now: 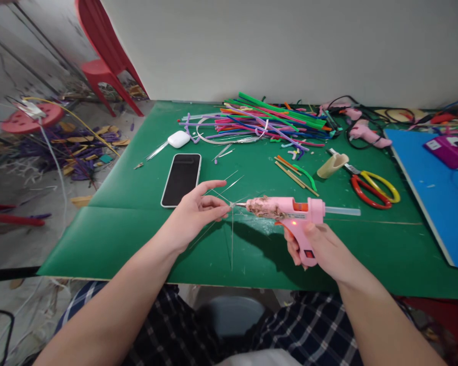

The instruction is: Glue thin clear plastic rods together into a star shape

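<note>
Left hand [200, 206] is pinching a thin-strand cluster [232, 206], one finger extended. Right hand [313, 244] is gripping a pink glue gun [273, 207], nozzle [241, 205] pointing at cluster; phone [182, 178] is lying beyond left hand.

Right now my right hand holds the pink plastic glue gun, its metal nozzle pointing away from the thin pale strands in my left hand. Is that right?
No: in the head view, the metal nozzle points toward the thin pale strands in your left hand. Your right hand holds the pink glue gun.
</note>
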